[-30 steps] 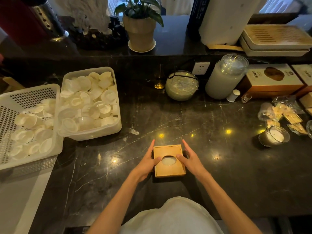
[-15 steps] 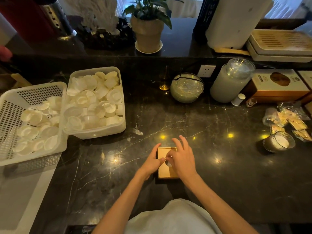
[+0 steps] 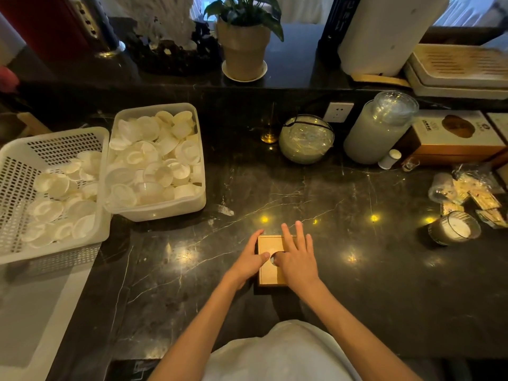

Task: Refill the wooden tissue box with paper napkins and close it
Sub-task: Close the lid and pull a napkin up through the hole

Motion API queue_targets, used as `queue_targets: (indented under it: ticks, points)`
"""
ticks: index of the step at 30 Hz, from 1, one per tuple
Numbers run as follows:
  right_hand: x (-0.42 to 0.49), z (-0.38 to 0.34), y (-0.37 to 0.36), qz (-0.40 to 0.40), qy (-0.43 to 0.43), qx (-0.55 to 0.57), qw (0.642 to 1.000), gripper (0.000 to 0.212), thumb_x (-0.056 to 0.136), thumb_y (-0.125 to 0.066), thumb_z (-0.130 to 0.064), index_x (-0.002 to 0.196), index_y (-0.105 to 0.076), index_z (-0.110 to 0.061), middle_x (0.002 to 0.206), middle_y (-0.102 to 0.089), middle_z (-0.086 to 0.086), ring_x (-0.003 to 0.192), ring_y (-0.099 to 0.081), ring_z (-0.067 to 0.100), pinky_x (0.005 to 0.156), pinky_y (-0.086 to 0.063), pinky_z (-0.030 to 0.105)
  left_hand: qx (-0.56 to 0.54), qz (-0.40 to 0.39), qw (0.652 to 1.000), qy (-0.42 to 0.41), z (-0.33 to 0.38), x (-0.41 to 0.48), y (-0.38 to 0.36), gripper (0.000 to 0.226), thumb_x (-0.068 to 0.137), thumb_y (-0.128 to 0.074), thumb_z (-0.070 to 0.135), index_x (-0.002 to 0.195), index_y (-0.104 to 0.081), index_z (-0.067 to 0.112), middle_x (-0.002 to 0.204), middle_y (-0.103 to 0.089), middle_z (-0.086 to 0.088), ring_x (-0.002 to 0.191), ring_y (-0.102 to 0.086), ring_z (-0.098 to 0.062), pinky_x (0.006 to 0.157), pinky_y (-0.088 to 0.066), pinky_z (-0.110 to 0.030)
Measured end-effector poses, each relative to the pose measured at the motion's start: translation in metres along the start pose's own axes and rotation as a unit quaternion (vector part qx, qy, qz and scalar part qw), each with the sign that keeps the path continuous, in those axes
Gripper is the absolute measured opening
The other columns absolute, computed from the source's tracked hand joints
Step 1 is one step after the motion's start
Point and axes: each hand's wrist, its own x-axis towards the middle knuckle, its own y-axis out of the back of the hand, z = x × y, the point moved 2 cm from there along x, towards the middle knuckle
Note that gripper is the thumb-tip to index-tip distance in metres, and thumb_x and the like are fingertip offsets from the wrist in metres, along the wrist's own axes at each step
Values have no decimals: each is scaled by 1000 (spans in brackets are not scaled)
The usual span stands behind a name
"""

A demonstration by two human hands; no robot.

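Note:
The square wooden tissue box (image 3: 268, 272) sits on the dark marble counter just in front of me, lid on, with a sliver of white napkin (image 3: 272, 259) showing in its round opening. My left hand (image 3: 248, 261) rests against the box's left side, thumb lying on the lid at the edge of the opening. My right hand (image 3: 298, 258) lies flat over the right half of the lid, fingers spread toward the far edge, its thumb at the opening. The right half of the box is hidden under it.
Two white bins of small white cups stand at the left: a perforated basket (image 3: 16, 166) and a solid tub (image 3: 162, 210). A glass candle (image 3: 453, 228), snack packets (image 3: 478, 196), a tall jar (image 3: 380, 127) and a round glass bowl (image 3: 306, 138) crowd the right and back.
My right hand has moved from the box's right side onto the lid and now covers most of the opening. My left thumb has slid onto the lid. The box has stayed in place.

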Motion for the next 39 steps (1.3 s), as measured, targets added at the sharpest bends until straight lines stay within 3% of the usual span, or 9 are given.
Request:
queue_targets:
  ticks: [4,8,12,20,27,31,35,37,39]
  points:
    - [6,-3,3,-22,2,-43,999,17,92,-60,-39,98,-75,-31,164,7,9,145,26,40,119,6,59,2,-1,1000,-4,0,-1,1,69,98,-51,1,152,-23,34,153,-37,-6,124,-43,-14,94,-47,-31]
    - [0,0,0,-12,11,-6,1000,26,91,-64,-27,117,-69,-26,165,-4,11,149,16,35,121,3,53,11,-2,1000,-7,0,0,1,68,99,-49,2,153,-22,33,153,-37,-7,118,-44,-12,78,-49,-19]
    - [-7,1,1,0,20,7,1000,34,89,-67,-20,123,-66,-21,165,-7,13,151,11,34,122,0,50,16,4,1000,-6,-1,1,0,68,99,-50,3,153,-22,33,154,-35,-6,120,-42,-12,87,-47,-25]
    - [-4,8,-3,78,9,55,995,16,86,-72,-29,99,-78,-24,155,-39,10,150,-15,32,119,-16,44,15,4,1000,-3,-5,4,1,68,98,-52,5,151,-24,38,155,-35,-6,137,-40,-24,110,-43,-46]
    - [-8,15,-11,128,12,77,989,16,69,-87,-24,83,-80,-24,134,-62,9,139,-42,32,108,-40,44,0,-5,1000,-8,-6,4,2,67,99,-51,5,151,-23,37,151,-38,-6,123,-46,-16,91,-49,-30]
    - [-8,18,-15,128,19,111,985,9,78,-80,-18,86,-77,-20,134,-60,6,145,-31,29,108,-41,42,-3,-6,1000,-8,-6,3,2,68,99,-51,4,152,-23,36,152,-38,-7,124,-46,-16,93,-49,-31]
    - [-9,36,-17,106,21,201,974,6,91,-66,-23,94,-71,-22,151,-43,-1,152,-9,19,114,-27,33,22,-12,999,-35,-4,1,2,72,98,-52,5,153,-19,38,155,-31,-6,131,-40,-17,104,-47,-38]
    - [-14,46,-16,85,27,279,956,5,93,-64,-24,94,-69,-23,157,-34,-2,152,-5,16,114,-18,29,83,13,993,-80,-4,1,1,69,97,-54,7,145,-26,48,159,-24,-3,142,-31,-23,115,-35,-50]
    - [-19,52,-18,76,37,321,943,5,93,-63,-25,95,-68,-25,158,-31,-2,151,-6,13,116,-18,30,184,39,974,-129,-2,-1,0,52,96,-53,7,131,-44,45,162,-15,2,151,-12,-24,122,-18,-52]
